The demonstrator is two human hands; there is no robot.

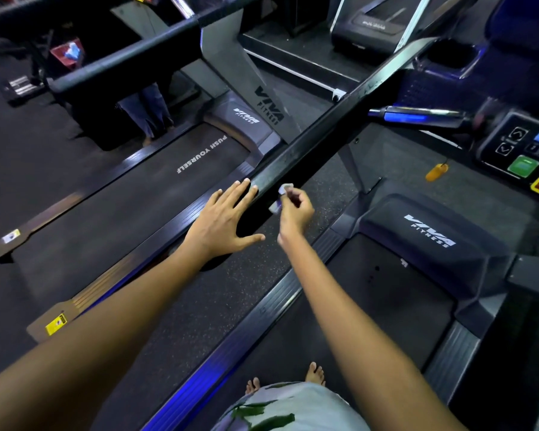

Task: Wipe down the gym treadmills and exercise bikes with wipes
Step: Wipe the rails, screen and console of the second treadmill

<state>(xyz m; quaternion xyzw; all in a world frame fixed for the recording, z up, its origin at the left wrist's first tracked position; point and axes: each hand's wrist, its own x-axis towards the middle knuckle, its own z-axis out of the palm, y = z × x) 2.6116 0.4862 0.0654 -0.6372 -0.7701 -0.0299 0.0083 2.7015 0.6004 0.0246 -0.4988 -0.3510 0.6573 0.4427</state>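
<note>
The dark speckled floor [231, 293] holds two treadmills side by side. The left treadmill [143, 194] says "PUSH YOURSELF" on its belt. Two bare feet [315, 372] stand on the right treadmill [383, 293].

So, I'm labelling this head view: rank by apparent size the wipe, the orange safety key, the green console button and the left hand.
1. left hand
2. green console button
3. orange safety key and wipe: too alike to rank; the right hand partly covers the wipe.
</note>
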